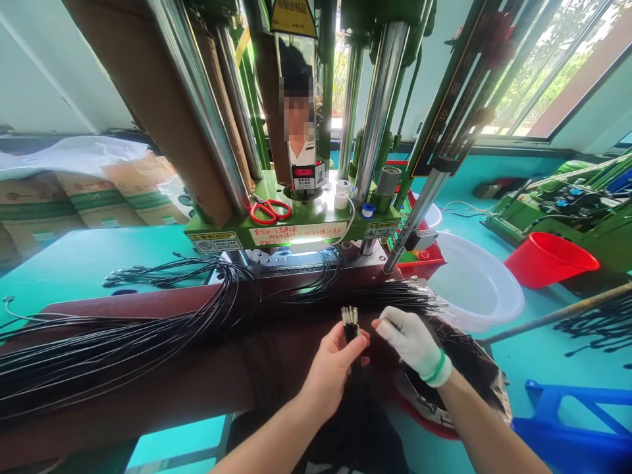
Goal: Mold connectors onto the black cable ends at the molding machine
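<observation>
My bare left hand [330, 368] is closed around a small bundle of black cables [351, 329], just in front of the bench edge. Their bare metal ends point up above my thumb and fingers. To the right of the bundle, apart from it, is my right hand [412, 339] in a white glove with a green cuff. Its fingers are curled together, and whatever they may hold is hidden. Beyond both hands, a row of black cables [380, 293] lies along the brown bench [207, 388], metal tips toward the right.
A green press [222, 238] with steel columns stands behind the bench, red-handled scissors [270, 209] on its ledge. Long black cables [113, 342] spread leftward. On the right are a white tub [508, 293], a red bucket [553, 263] and a blue stool [567, 428].
</observation>
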Action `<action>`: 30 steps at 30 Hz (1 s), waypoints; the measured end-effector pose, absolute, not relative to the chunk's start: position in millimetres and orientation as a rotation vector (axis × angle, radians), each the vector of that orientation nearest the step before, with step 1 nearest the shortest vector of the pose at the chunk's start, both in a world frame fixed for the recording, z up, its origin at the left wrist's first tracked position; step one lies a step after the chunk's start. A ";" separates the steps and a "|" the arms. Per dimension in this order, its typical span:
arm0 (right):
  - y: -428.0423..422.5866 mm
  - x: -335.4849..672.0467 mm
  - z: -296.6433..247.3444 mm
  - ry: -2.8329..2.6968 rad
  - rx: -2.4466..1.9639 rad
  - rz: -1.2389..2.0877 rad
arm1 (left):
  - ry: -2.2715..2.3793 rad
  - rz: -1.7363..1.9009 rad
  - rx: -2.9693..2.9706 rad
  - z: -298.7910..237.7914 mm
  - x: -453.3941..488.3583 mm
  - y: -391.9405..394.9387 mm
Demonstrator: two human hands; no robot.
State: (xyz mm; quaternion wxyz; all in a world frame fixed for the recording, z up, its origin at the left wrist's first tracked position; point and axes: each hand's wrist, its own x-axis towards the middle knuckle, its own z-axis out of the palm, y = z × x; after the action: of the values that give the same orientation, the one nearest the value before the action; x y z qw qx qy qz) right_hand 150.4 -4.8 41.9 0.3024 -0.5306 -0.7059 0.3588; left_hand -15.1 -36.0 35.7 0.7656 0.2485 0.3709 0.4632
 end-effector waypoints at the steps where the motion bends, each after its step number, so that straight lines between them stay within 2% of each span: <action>1: -2.5 155.8 40.8 -1.894 -1.432 0.864 | 0.799 1.037 0.529 39.5 -18.4 -33.5; 5: 5.2 173.4 37.2 -1.805 -1.523 0.692 | 0.674 1.118 0.493 57.2 -29.2 -24.1; 7: 4.4 173.3 40.2 -1.699 -1.486 0.825 | 0.638 1.065 0.521 60.5 -28.4 -22.6; 11: -3.2 156.0 58.0 -1.686 -1.247 1.313 | 0.694 0.899 0.579 47.3 -14.4 -28.0; 15: -5.8 140.6 71.9 -1.959 -1.210 1.373 | 0.723 0.868 0.653 30.1 -4.1 -36.3; 18: -5.5 139.6 68.0 -1.894 -1.226 1.428 | 0.738 0.854 0.671 27.2 -5.3 -36.8; 26: 5.7 164.8 38.9 -1.455 -1.335 1.088 | 0.954 1.160 0.829 60.3 -47.1 -29.0; 30: 4.9 171.1 41.1 -1.406 -1.371 1.041 | 0.858 0.834 1.015 80.9 -59.2 -37.8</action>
State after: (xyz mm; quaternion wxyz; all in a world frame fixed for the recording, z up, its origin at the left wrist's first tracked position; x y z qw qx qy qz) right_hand 171.1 4.9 41.1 0.4435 -0.5529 -0.5669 0.4198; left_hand -59.2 -37.8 80.9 0.7079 0.4568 0.3861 0.3757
